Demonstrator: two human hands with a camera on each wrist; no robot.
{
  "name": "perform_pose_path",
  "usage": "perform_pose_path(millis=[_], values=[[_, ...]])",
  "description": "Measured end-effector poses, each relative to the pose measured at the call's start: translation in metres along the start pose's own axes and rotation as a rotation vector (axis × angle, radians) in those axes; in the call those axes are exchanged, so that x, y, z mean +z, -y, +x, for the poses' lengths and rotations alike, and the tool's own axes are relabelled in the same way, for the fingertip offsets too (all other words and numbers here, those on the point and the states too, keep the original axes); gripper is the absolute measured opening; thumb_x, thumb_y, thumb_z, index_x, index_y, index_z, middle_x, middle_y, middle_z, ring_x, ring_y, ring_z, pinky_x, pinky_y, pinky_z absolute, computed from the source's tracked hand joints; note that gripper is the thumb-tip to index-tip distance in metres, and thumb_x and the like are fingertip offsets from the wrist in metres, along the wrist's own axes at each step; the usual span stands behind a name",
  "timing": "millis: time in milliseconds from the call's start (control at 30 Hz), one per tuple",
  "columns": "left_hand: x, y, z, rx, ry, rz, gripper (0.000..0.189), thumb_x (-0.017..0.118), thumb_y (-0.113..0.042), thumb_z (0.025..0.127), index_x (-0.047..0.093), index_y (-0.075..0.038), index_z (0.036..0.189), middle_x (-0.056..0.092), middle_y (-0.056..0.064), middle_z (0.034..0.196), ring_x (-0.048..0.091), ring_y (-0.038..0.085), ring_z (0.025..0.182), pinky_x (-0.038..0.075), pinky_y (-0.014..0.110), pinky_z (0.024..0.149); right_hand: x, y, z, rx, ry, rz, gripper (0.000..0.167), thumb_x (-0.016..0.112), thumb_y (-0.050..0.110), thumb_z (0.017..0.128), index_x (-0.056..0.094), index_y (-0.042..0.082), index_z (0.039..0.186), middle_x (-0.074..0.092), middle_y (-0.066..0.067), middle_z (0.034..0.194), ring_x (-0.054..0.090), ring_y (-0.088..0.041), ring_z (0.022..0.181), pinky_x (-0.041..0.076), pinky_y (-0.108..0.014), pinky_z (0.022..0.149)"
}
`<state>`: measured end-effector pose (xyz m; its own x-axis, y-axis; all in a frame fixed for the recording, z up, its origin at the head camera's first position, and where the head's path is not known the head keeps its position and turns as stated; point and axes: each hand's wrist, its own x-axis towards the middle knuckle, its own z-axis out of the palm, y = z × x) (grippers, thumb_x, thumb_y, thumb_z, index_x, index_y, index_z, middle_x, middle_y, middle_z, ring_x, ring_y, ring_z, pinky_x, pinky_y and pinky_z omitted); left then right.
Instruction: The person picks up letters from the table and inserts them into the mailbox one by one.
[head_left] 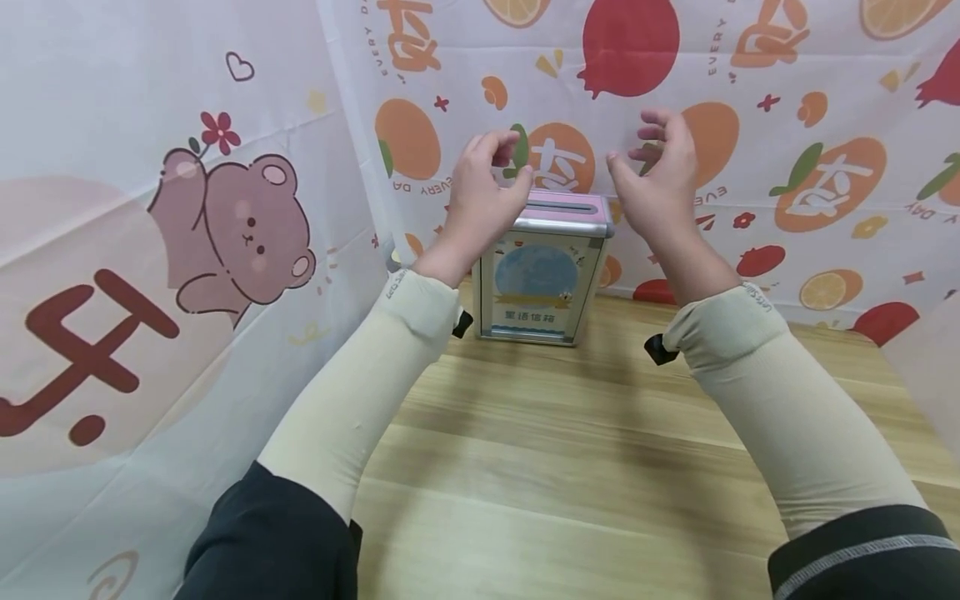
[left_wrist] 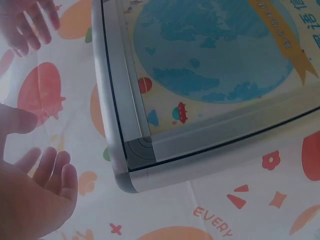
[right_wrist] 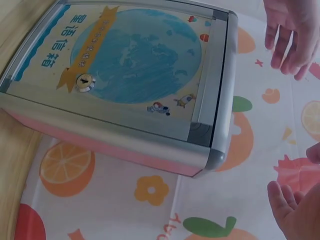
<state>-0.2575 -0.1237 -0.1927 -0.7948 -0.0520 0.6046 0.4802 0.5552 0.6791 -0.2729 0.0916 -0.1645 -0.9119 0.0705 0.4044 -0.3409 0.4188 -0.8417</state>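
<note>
A letter box stands upright on the wooden table, its silver metal frame closed round a front panel with a blue globe. Its pink top has a long narrow slot. My left hand is raised just above the top's left side, overlapping it in the head view, with fingers loosely bent and nothing in them. To the box's upper right, my right hand hovers with relaxed, parted fingers and holds nothing. In the right wrist view a small round lock shows on the front panel.
A white cloth with fruit prints hangs right behind the box. On the left, another cloth with a bear print forms a side wall. The light wooden table extends from the box toward me, and a pale panel borders it on the right.
</note>
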Motion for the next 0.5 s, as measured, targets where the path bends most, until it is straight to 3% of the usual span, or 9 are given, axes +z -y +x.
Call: perform_pose_path(millis=[133, 267, 400, 500], values=[[-0.001, 0.001, -0.007, 0.024, 0.033, 0.008, 0.035, 0.069, -0.016, 0.100, 0.065, -0.004, 0.133, 0.063, 0.011, 0.122, 0.058, 0.024, 0.116, 0.046, 0.024, 0.100, -0.005, -0.007, -0.004, -0.001, 0.025, -0.043, 0.053, 0.071, 0.029, 0.101, 0.050, 0.018, 0.149, 0.052, -0.004, 0.149, 0.058, -0.019, 0.134, 0.051, -0.029, 0.111], [-0.002, 0.001, -0.015, 0.047, 0.122, 0.029, 0.030, 0.068, -0.017, 0.101, 0.068, -0.004, 0.127, 0.061, 0.011, 0.122, 0.056, 0.026, 0.116, 0.047, 0.032, 0.103, -0.010, -0.021, -0.014, -0.044, 0.046, -0.059, 0.048, 0.071, 0.028, 0.102, 0.055, 0.015, 0.145, 0.056, -0.003, 0.142, 0.059, -0.014, 0.127, 0.053, -0.026, 0.106], [-0.003, 0.004, -0.028, 0.101, 0.187, 0.056, 0.020, 0.068, -0.015, 0.101, 0.073, -0.003, 0.117, 0.063, 0.012, 0.117, 0.059, 0.024, 0.110, 0.051, 0.033, 0.099, -0.017, -0.042, -0.027, -0.153, 0.016, 0.027, 0.030, 0.073, 0.017, 0.099, 0.068, 0.005, 0.126, 0.069, 0.002, 0.114, 0.066, -0.010, 0.103, 0.057, -0.019, 0.090], [-0.003, 0.009, -0.040, 0.140, 0.206, 0.065, 0.013, 0.065, -0.007, 0.102, 0.074, 0.000, 0.107, 0.068, 0.013, 0.108, 0.063, 0.023, 0.100, 0.056, 0.031, 0.089, -0.024, -0.063, -0.037, -0.200, 0.024, 0.052, 0.017, 0.073, 0.010, 0.098, 0.072, -0.002, 0.110, 0.069, 0.008, 0.096, 0.068, -0.008, 0.088, 0.057, -0.014, 0.079]])
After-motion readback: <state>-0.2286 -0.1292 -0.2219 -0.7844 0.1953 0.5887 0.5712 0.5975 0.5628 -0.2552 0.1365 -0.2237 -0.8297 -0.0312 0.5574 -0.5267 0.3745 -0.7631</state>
